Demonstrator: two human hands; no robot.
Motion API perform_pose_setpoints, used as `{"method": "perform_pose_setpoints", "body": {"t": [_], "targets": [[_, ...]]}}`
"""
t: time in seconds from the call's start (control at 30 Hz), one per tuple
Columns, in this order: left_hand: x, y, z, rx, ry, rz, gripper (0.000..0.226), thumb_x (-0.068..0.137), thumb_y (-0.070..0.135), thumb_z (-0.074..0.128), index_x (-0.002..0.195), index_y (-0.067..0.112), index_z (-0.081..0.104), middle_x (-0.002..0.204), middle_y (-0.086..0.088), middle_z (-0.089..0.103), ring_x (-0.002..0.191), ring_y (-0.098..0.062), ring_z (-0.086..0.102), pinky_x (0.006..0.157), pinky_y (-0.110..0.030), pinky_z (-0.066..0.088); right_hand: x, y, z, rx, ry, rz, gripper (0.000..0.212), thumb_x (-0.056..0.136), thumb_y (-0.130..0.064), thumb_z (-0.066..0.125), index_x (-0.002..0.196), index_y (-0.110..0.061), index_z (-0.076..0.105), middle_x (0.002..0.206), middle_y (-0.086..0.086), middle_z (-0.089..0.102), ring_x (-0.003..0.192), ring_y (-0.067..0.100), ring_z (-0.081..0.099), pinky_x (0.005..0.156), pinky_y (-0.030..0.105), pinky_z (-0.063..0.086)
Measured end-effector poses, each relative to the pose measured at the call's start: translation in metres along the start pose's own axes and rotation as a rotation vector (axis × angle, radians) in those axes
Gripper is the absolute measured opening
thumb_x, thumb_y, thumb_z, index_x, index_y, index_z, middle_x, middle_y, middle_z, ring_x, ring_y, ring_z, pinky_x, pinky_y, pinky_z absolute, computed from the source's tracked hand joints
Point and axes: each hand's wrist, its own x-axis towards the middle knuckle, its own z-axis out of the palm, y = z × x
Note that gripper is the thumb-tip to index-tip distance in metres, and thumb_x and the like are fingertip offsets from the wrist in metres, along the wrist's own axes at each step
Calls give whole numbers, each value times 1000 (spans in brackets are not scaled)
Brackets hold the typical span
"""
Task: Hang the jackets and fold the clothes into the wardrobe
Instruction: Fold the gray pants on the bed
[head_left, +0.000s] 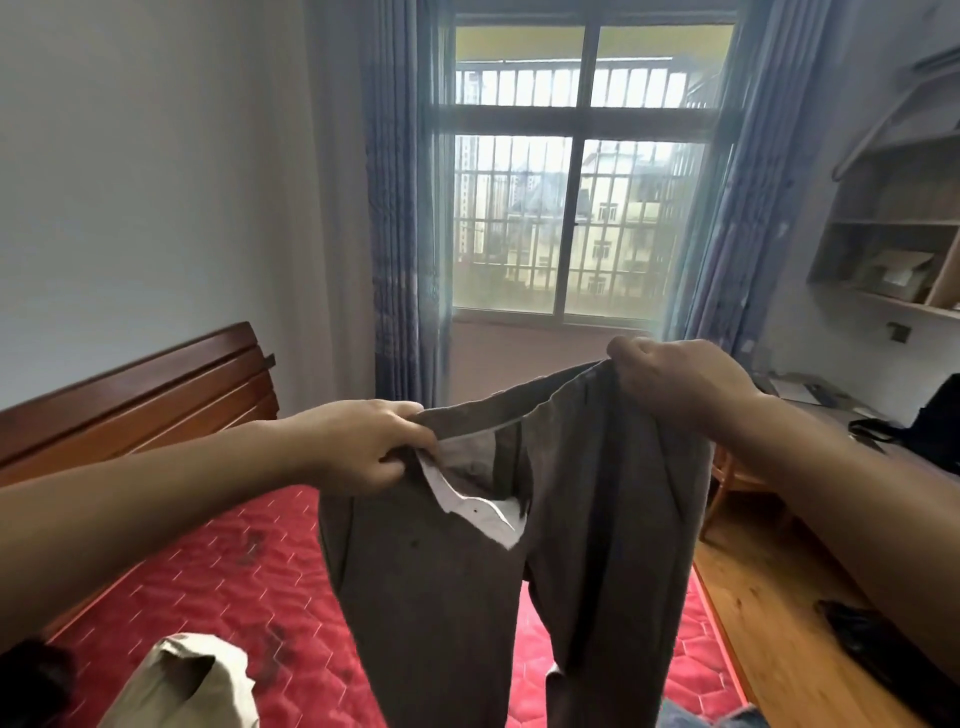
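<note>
Trousers: grey trousers (519, 545) held up over the red bed (234, 571), not folded yet.
Left hand (363, 447): pinches the waistband.
Right hand (670, 379): grips the waistband too.
Left to do: beige cloth (187, 680) on the bed, maybe a jacket.
Wardrobe: not seen.

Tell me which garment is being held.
The grey trousers, which the left hand and right hand grip at the waistband; the beige garment lies on the mattress.

A pair of trousers (441, 597) hangs over the bed (249, 561), with the left hand (363, 447) gripping the waistband's left end and the right hand (670, 384) its right end. On the bed, nearest the viewer, lies another garment (187, 686). Beyond the bed is a window (576, 171); right of the bed are shelves (893, 223).
</note>
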Motion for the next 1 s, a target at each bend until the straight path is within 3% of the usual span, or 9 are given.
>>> {"method": "perform_pose_setpoints", "body": {"t": [0.07,0.13,0.27,0.47,0.57,0.67,0.77,0.9,1.0], "targets": [[0,2,-1,-54,68,-58,36,83,46,45,113,40,64,108,17,56,95,-6,57,77,-30,51,-2,1,3,17,-12,-17,22,105,-38,49,102,-22,35,73,-2,53,48,20,49,45,30,40],[4,-5,7,-6,144,-83,23,88,48,45,96,35,62,96,16,57,88,-9,59,67,-29,47,-4,0,4,36,-95,-44,29,105,-55,37,110,-26,39,84,-4,59,63,22,62,55,34,50],[13,-12,5,-121,240,-149,34,97,47,45,71,27,50,82,11,48,73,-8,54,65,-35,47,-2,-10,10,12,-18,-79,21,107,-42,41,103,-24,50,74,-6,56,62,19,58,53,32,49],[25,-18,-8,-345,322,-400,47,95,26,57,55,12,38,56,2,42,53,-13,41,60,-35,36,3,-20,5,423,-11,70,30,104,-29,52,77,-19,45,71,-6,48,65,20,52,63,35,41],[32,-24,-12,-435,277,-503,44,95,23,55,56,12,38,52,0,33,48,-10,30,53,-33,30,8,-24,1,552,-33,149,29,99,-20,57,74,-10,48,71,2,53,66,25,52,65,45,47],[34,-28,-12,-481,281,-504,38,97,24,56,66,4,51,58,0,45,56,-13,40,57,-33,35,13,-28,-3,615,-89,178,12,96,-12,57,87,-12,50,79,5,59,73,27,56,68,44,51],[29,-29,-14,-518,233,-401,9,96,20,59,92,26,54,78,4,68,70,-13,60,69,-33,49,15,-32,-15,578,-204,56,28,95,-1,55,102,-28,58,99,-4,64,89,17,62,76,37,58],[27,-18,-24,-444,31,-240,54,86,-7,44,94,42,65,98,21,68,94,4,62,84,-19,48,20,-45,-21,382,-416,-76,53,91,-2,49,129,-35,67,126,-3,63,117,20,59,99,37,52],[29,-7,-25,-343,-55,-235,63,80,-7,43,109,40,74,113,23,66,103,3,58,94,-19,45,21,-58,-26,322,-509,-59,59,91,-8,45,137,-40,61,134,-2,62,124,25,57,101,42,51]]}}
